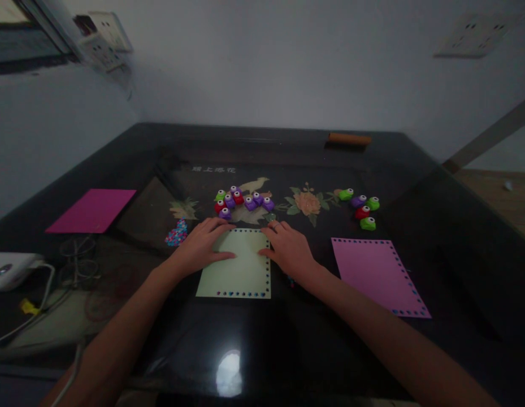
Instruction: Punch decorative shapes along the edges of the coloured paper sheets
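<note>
A pale green paper sheet [241, 270] with punched holes along its top, right and bottom edges lies on the dark glass table [262, 350]. My left hand [200, 246] rests flat on the sheet's upper left corner, fingers stretched out. My right hand [290, 247] lies open at the sheet's upper right edge, fingertips touching it. Just beyond both hands sits a cluster of several small purple, red and green craft punches [241, 200].
A pink punched sheet [377, 274] lies to the right, a magenta sheet [92, 210] far left. More punches [361, 208] sit right of centre. A pile of tiny punched shapes [176, 233] lies by my left hand. A white device with cables [10, 270] is at the left edge.
</note>
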Demonstrator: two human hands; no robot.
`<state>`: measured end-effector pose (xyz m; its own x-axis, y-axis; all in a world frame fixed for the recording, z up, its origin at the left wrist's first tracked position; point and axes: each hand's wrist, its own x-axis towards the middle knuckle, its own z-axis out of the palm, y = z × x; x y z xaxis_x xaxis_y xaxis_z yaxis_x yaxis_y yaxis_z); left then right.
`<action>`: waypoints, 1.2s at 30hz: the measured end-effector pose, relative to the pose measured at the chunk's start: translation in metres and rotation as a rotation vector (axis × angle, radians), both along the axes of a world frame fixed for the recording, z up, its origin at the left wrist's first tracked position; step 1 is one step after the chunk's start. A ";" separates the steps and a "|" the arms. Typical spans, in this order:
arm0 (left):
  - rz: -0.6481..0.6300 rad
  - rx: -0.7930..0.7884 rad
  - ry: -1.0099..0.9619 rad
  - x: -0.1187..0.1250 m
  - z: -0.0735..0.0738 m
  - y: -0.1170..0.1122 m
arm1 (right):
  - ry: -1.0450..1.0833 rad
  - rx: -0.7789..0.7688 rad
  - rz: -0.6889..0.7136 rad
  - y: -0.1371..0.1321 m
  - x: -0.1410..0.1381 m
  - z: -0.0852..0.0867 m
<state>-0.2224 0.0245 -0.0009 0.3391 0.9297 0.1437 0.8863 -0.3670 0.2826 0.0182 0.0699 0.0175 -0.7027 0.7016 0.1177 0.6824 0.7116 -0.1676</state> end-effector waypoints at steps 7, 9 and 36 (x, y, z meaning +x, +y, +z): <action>0.008 -0.001 0.019 -0.001 -0.002 0.001 | 0.077 -0.018 -0.045 0.003 -0.006 0.003; 0.010 -0.006 0.021 0.000 -0.001 0.001 | 0.094 -0.027 -0.057 0.005 -0.007 0.004; 0.026 0.008 0.036 0.004 0.005 -0.001 | 0.049 0.066 0.010 0.009 -0.005 0.002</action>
